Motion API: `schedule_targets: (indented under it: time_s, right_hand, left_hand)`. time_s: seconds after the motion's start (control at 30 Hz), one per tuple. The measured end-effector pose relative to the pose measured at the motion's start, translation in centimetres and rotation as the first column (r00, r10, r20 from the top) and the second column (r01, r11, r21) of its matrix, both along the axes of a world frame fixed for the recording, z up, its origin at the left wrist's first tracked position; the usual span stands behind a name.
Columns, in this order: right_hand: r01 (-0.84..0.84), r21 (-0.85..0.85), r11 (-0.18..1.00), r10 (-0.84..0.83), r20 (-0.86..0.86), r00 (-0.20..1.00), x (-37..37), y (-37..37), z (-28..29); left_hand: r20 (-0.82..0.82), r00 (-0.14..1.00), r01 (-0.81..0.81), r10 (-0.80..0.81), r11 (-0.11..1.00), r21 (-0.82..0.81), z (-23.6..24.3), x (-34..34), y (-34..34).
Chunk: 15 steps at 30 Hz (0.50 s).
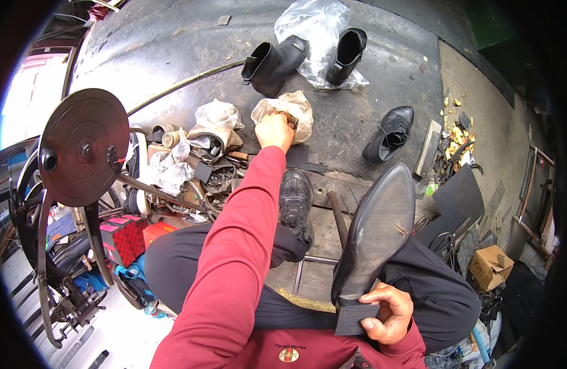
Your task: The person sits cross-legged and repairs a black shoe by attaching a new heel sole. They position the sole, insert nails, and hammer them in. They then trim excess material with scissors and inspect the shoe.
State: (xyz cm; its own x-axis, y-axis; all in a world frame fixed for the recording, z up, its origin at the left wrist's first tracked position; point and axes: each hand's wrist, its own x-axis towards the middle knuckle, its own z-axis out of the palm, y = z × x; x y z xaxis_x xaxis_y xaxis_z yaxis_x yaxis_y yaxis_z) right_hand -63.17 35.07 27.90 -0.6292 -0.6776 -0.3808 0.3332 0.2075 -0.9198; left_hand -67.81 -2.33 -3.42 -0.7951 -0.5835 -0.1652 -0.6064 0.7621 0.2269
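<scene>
My right hand (389,312) pinches a ribbed black rubber heel piece (352,318) between thumb and fingers, against the heel end of an upturned black shoe (385,215). That shoe rests sole up across my lap, its ribbed sole facing me and scuffed in one spot. Farther off, my left hand (274,131) reaches into the mouth of a crumpled beige bag (300,114) on the floor. Its fingers are curled, and the bag and hand hide whatever is between them. Flat dark rubber strips (305,161) lie just beside the bag.
Black ankle boots (271,66) stand by a clear plastic bag (311,27); another black shoe (391,132) sits at right. A large dark metal wheel (83,147) rises at left above cluttered bags and tools. A bar-shaped block (428,149), yellow scraps (458,138) and a cardboard box (490,267) lie at right.
</scene>
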Motion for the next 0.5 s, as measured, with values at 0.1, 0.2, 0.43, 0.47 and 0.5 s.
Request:
schedule_targets:
  time_s: [0.1, 0.2, 0.43, 0.47, 0.5]
  right_hand:
    - [0.013, -0.001, 1.000, -0.013, 0.006, 1.000, 0.1, 0.0, 0.0]
    - [0.031, -0.007, 0.999, -0.031, 0.050, 0.998, 0.3, 0.0, 0.1]
    - [0.051, -0.014, 0.999, -0.049, 0.097, 0.994, 0.4, 0.0, 0.6]
    - [0.064, -0.012, 0.998, -0.062, 0.117, 0.991, 0.5, 0.0, 0.7]
    - [0.063, -0.027, 0.998, -0.060, 0.107, 0.992, 0.5, -0.1, 0.7]
  left_hand:
    - [-0.084, 0.995, -0.045, 0.047, 0.999, 0.030, -0.3, 0.4, -0.2]
    - [-0.215, 0.958, -0.146, 0.192, 0.966, 0.213, -0.6, 1.1, -0.5]
    - [-0.126, 0.741, -0.104, 0.659, 0.298, 0.949, 0.1, 2.3, -3.8]
    - [-0.024, 0.726, -0.137, 0.687, 0.179, 0.974, 0.4, 2.6, -4.2]
    - [-0.002, 0.720, -0.098, 0.694, 0.105, 0.990, 0.7, 2.9, -4.4]
